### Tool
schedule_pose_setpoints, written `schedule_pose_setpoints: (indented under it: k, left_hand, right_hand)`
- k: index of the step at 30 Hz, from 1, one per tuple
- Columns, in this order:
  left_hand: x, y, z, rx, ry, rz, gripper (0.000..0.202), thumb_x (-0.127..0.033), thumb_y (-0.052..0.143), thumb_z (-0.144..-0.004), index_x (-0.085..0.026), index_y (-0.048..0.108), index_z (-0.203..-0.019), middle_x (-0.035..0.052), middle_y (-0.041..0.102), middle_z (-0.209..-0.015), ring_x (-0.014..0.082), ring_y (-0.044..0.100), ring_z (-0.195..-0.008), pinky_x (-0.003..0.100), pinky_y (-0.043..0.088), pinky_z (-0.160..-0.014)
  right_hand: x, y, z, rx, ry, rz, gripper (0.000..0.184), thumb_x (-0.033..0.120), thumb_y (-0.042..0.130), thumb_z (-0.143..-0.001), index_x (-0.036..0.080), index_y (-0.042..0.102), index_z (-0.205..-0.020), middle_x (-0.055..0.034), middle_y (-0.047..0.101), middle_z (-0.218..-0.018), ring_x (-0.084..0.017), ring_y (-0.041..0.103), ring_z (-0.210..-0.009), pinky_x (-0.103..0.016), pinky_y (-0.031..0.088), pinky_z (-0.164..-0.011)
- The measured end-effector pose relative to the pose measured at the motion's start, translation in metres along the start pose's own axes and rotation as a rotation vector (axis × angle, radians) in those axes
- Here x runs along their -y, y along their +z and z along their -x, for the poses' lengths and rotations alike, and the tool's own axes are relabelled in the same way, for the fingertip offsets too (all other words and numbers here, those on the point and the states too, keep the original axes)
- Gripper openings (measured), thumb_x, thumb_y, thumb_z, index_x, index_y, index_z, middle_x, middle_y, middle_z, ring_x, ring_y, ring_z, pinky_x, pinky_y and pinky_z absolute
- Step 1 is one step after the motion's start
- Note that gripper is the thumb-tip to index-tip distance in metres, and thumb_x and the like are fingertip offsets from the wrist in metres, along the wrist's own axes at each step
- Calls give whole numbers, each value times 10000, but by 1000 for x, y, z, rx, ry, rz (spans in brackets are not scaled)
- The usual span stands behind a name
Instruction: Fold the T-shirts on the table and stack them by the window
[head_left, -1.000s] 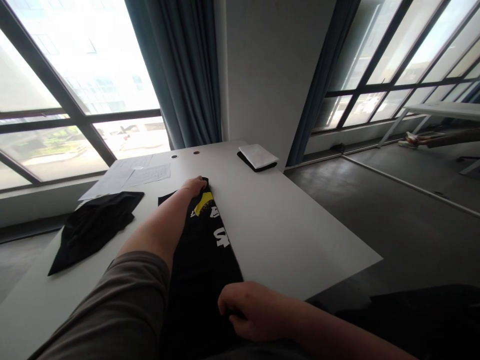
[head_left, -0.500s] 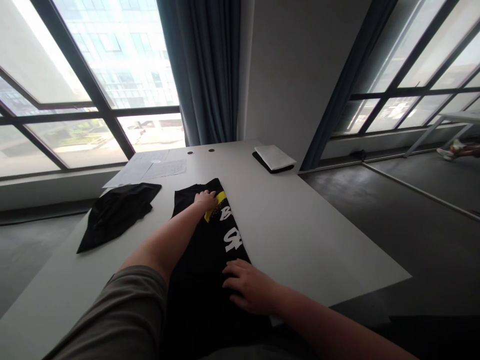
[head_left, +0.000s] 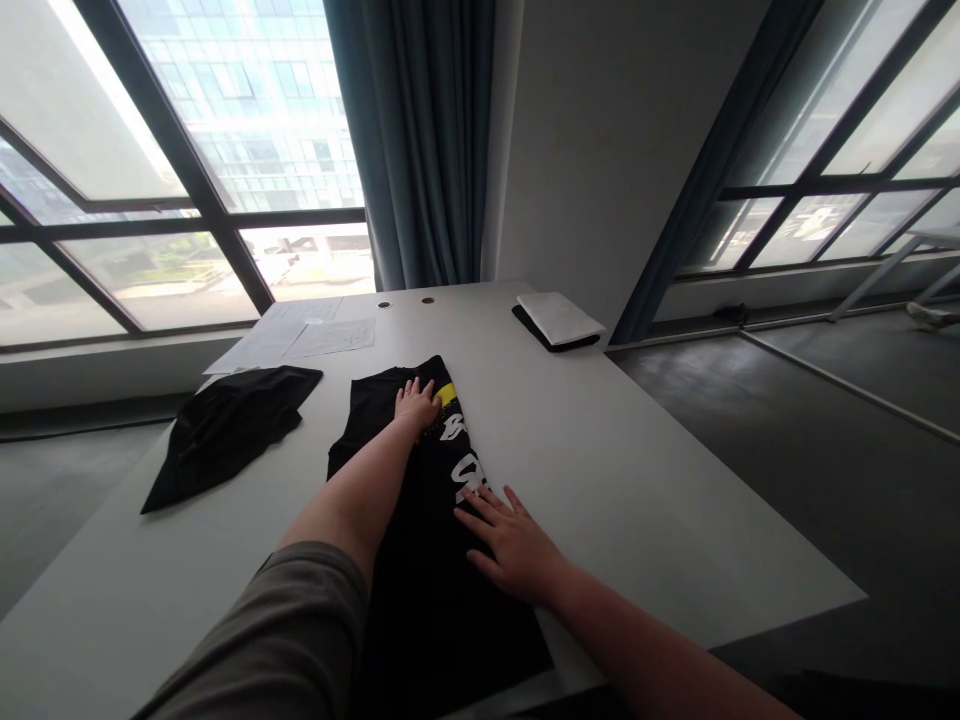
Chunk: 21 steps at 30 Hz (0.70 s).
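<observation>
A black shirt (head_left: 427, 560) with white lettering and a yellow stripe lies folded lengthwise on the white table (head_left: 637, 480). Near its far end, my left hand (head_left: 417, 403) rests flat on the cloth beside the yellow stripe, fingers spread. My right hand (head_left: 517, 545) is laid on the right edge of the shirt, its fingers apart and reaching over the lower white letters. Neither hand grips the fabric. Part of the print is hidden under the fingers.
To the left lies a crumpled black cloth (head_left: 232, 425). Printed papers (head_left: 330, 337) are at the far left of the table. A folded white and black item (head_left: 561, 318) sits at the far right edge. Behind stand a blue curtain (head_left: 420, 150) and windows.
My right hand has moved forward along the shirt's edge, its fingers spreading onto the lettering. My left hand has shifted slightly right, covering more of the yellow stripe.
</observation>
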<state>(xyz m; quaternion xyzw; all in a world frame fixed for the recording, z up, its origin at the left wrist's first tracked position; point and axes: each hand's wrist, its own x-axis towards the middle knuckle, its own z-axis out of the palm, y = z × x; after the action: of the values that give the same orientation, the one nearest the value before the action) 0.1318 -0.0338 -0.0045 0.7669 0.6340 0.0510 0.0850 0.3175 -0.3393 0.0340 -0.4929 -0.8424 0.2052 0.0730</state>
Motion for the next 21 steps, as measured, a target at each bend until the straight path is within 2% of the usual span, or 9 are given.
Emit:
schedule_pose_setpoints:
  k: [7, 11, 13, 15, 17, 18, 20, 21]
  left_hand:
    - [6, 3, -21, 14, 43, 24, 710, -581, 288, -1016, -263, 306, -1651, 83, 191, -1742, 272, 118, -1617, 518, 102, -1294]
    - [5, 4, -25, 1, 54, 42, 724, -605, 310, -1011, -286, 268, -1660, 80, 229, -1734, 279, 135, -1614, 530, 101, -1293]
    - [8, 1, -25, -35, 64, 82, 740, -605, 315, -1012, -284, 215, -1672, 87, 289, -1715, 277, 210, -1596, 509, 153, -1289]
    - [18, -6, -23, -123, 39, 126, 702, -559, 292, -1029, -284, 211, -1670, 94, 377, -1674, 280, 331, -1544, 488, 263, -1254]
    - [38, -18, -20, -235, -90, 120, 641, -488, 281, -1040, -283, 270, -1648, 114, 439, -1626, 307, 414, -1481, 501, 355, -1190]
    - [52, -24, -18, -275, -208, 86, 629, -461, 305, -1034, -264, 303, -1632, 139, 446, -1612, 335, 423, -1465, 530, 370, -1168]
    - [80, -36, -15, -262, -460, 34, 653, -461, 392, -1005, -210, 331, -1605, 200, 434, -1596, 378, 431, -1443, 561, 389, -1136]
    - [93, -41, -13, -246, -523, 28, 678, -471, 458, -976, -170, 367, -1577, 239, 450, -1567, 406, 454, -1414, 578, 407, -1109]
  right_hand:
    - [-17, -3, -18, -37, -73, -28, 602, 404, 555, -988, 292, 473, -1574, -61, 323, -1693, -293, 231, -1585, -607, 52, -1283]
    - [-18, 0, -18, -38, -54, -25, 603, 401, 537, -997, 292, 456, -1584, -52, 304, -1700, -291, 216, -1590, -617, 41, -1281]
    - [-16, 0, -15, -27, -38, -20, 611, 397, 529, -1000, 287, 439, -1594, -49, 275, -1708, -289, 200, -1594, -613, 37, -1282]
    - [-13, 0, -10, -6, -19, -14, 627, 386, 537, -994, 281, 424, -1602, -53, 251, -1714, -291, 192, -1596, -611, 43, -1283]
    - [-10, -1, -3, 17, 0, -12, 646, 380, 547, -987, 275, 409, -1610, -58, 231, -1718, -295, 189, -1596, -612, 50, -1284]
    - [-8, -2, 1, 26, 7, -13, 652, 381, 547, -986, 274, 402, -1613, -58, 219, -1720, -296, 187, -1597, -611, 53, -1284]
    - [-4, -3, 9, 36, 21, -18, 657, 387, 539, -991, 274, 387, -1620, -52, 196, -1725, -297, 178, -1599, -606, 60, -1287]
    - [-3, -3, 13, 40, 28, -22, 655, 388, 533, -994, 275, 383, -1622, -48, 190, -1726, -297, 174, -1600, -606, 64, -1288]
